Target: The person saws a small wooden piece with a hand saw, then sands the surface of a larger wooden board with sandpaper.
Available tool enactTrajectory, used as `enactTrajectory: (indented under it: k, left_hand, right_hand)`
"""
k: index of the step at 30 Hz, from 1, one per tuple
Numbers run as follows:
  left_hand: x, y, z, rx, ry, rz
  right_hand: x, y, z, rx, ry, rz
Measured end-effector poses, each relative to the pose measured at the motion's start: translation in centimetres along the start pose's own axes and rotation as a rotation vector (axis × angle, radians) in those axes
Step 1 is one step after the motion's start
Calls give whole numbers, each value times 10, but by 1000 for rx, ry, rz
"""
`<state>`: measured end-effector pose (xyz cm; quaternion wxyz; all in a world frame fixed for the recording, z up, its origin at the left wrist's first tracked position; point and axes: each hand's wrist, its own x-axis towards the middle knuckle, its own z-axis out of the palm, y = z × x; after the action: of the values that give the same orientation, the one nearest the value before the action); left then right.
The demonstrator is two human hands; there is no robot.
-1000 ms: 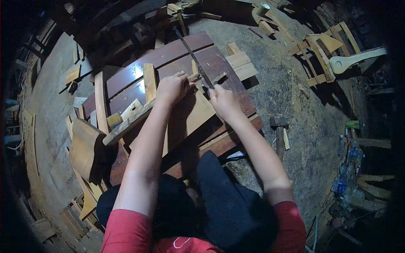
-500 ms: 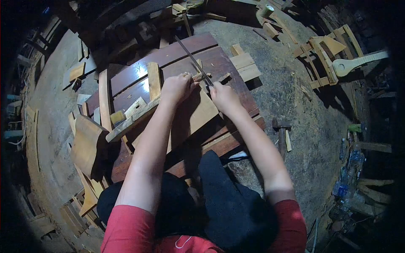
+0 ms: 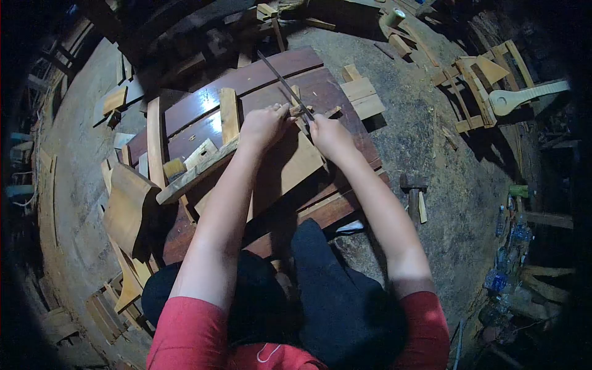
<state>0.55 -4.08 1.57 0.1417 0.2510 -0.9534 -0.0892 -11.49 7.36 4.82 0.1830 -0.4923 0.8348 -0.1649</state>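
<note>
My right hand [image 3: 332, 139] is closed around the near end of a long, thin, dark metal blade [image 3: 277, 75], which slants away to the upper left over the reddish-brown wooden bench top. Whether it is a saw or a file I cannot tell. Beside it, my left hand [image 3: 264, 127] is closed on a small piece of wood [image 3: 297, 111], pressing it near the blade; the fingers cover most of this piece. Under both hands lies a flat, light brown board [image 3: 296, 163]. A rough wooden bar [image 3: 197, 176] runs beneath my left forearm.
The bench top [image 3: 262, 83] carries wooden strips [image 3: 229, 114] and offcuts. A hammer [image 3: 413, 191] stands on the floor at the right. Further right, a pale, long-necked wooden piece [image 3: 524, 98] rests by a wooden frame [image 3: 472, 92]. A curved wooden piece [image 3: 126, 213] leans at the left.
The blade and my right hand have shifted slightly in the view, along with the whole scene. Both hands keep their grips.
</note>
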Motion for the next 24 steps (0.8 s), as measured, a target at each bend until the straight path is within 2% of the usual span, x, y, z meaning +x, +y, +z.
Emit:
enactTrajectory:
  k: [2, 17, 19, 24]
  left_hand:
    - [-1, -2, 2, 4, 37, 5]
    - [1, -2, 2, -21, -31, -24]
    - [2, -2, 0, -31, -112, -30]
    - [2, 2, -5, -45, -84, -36]
  right_hand:
    - [2, -1, 0, -17, -2, -3]
    - [7, -14, -5, -113, -51, 7]
    - [8, -15, -9, -122, -60, 16]
    - [6, -15, -13, -156, -108, 41]
